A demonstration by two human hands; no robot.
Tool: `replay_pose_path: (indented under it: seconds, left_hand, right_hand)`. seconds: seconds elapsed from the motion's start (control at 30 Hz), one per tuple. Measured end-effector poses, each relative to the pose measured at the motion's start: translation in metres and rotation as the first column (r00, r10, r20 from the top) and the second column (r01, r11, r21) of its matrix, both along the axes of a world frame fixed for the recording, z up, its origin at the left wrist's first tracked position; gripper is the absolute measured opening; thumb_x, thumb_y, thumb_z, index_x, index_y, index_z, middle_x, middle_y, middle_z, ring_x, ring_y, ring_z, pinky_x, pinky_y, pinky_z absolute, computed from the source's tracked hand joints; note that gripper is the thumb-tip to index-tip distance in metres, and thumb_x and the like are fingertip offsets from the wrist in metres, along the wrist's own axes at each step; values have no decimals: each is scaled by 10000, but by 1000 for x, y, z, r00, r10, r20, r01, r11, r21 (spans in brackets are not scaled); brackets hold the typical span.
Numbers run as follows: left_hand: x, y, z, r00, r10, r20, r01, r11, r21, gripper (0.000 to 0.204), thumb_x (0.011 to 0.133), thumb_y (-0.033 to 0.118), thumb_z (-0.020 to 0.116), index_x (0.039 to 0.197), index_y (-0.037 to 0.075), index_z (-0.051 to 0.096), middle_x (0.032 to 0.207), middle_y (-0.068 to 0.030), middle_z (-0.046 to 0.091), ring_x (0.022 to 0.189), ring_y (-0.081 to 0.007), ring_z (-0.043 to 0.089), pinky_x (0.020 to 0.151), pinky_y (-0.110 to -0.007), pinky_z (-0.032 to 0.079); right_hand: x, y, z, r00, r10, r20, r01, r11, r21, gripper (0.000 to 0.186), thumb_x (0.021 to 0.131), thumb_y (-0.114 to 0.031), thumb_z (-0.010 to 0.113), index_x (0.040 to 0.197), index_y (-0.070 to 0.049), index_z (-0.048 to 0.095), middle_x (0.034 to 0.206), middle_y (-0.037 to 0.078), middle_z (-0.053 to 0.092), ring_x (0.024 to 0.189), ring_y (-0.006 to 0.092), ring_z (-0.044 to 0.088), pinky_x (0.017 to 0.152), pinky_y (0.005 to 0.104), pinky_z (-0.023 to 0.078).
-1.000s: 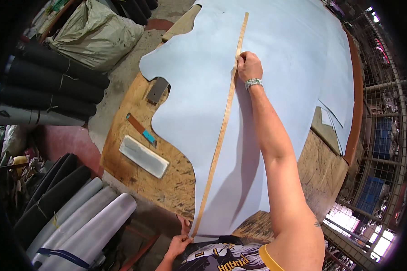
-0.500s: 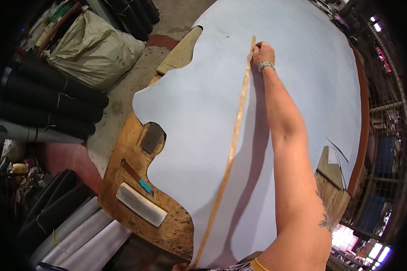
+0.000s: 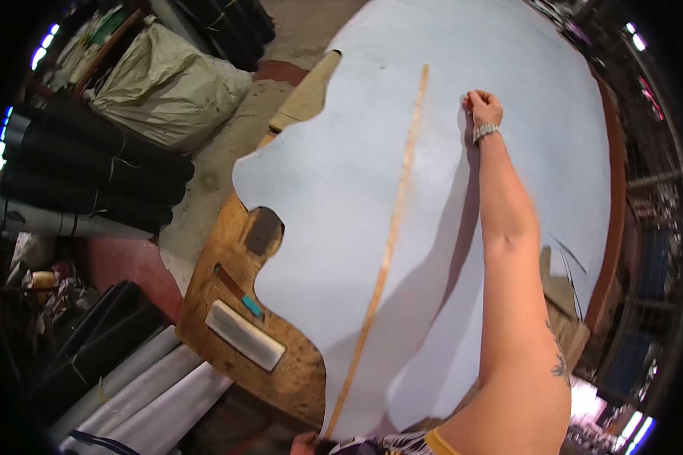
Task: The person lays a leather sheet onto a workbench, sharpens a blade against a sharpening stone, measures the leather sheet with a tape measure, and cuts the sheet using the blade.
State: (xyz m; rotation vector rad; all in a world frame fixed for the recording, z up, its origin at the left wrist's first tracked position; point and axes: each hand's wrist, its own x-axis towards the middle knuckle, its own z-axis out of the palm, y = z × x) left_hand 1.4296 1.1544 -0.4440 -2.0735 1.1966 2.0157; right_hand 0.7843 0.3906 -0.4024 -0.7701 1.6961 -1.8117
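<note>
A large pale blue-grey sheet, shaped like a leather hide [image 3: 311,220], covers most of the table. A long, narrow tan strip [image 3: 395,220], like a straightedge, lies along it from the near edge toward the far part. My right hand [image 3: 484,108], with a band on its wrist, is over the sheet to the right of the strip's far end and apart from it. Its fingers are pinched together; what they hold, if anything, is too small to make out. At the lower edge, only part of my left hand [image 3: 305,442] shows, beside the strip's near end; its fingers are mostly hidden.
On the bare wooden tabletop [image 3: 296,379] lie a whitish rectangular block [image 3: 245,336], a brown-and-teal cutter-like tool [image 3: 240,293] and a dark block [image 3: 265,231]. Dark rolls [image 3: 114,163], pale rolls [image 3: 155,402] and a large sack [image 3: 171,87] stand left. Wire mesh [image 3: 653,227] runs along the right.
My right hand has left the strip's far end and moved right and slightly nearer. The strip stays lying on the sheet. The whole view has shifted slightly.
</note>
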Motion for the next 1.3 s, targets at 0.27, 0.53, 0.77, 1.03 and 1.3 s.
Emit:
replay_pose_path:
  seconds: [0.27,0.53,0.77,1.03,1.3]
  left_hand:
    - [4,-10,7,934,-356,3,346,904,-250,180,883,143,693,962,-20,688,881,-266,667,841,-453,644,748,-477,510]
    - [20,-13,22,938,-335,-90,315,932,-179,355,965,268,668,845,-63,618,684,-196,570,631,-166,481,606,-403,438]
    - [46,11,24,872,-364,-327,299,926,-232,328,1013,227,641,832,-46,622,685,-18,582,684,-65,525,632,-287,480]
    - [52,18,51,684,25,-729,116,983,144,273,1072,250,556,1096,-2,660,933,-97,735,857,-185,724,802,-367,604]
    - [49,6,71,523,204,-828,43,963,264,296,1088,254,506,1148,-6,634,967,-113,716,895,-254,708,862,-426,599]
  right_hand:
    - [55,449,28,997,81,2,-78,950,303,194,981,-102,683,1124,25,653,955,98,705,743,157,679,694,289,580]
    - [142,716,45,856,-208,474,63,951,304,255,1037,-90,592,1266,20,611,1019,102,699,883,182,688,753,311,597]
    - [230,821,47,676,-29,736,-14,999,52,215,1033,-100,569,1204,17,624,1024,113,700,912,225,693,811,352,601]
    - [369,948,65,611,-24,791,2,1000,28,236,996,-112,536,1171,23,620,1016,136,698,891,256,689,794,369,599]
    - [480,1002,60,543,-89,835,-102,980,171,224,1002,-95,501,1175,16,590,993,140,697,847,263,703,784,395,608]
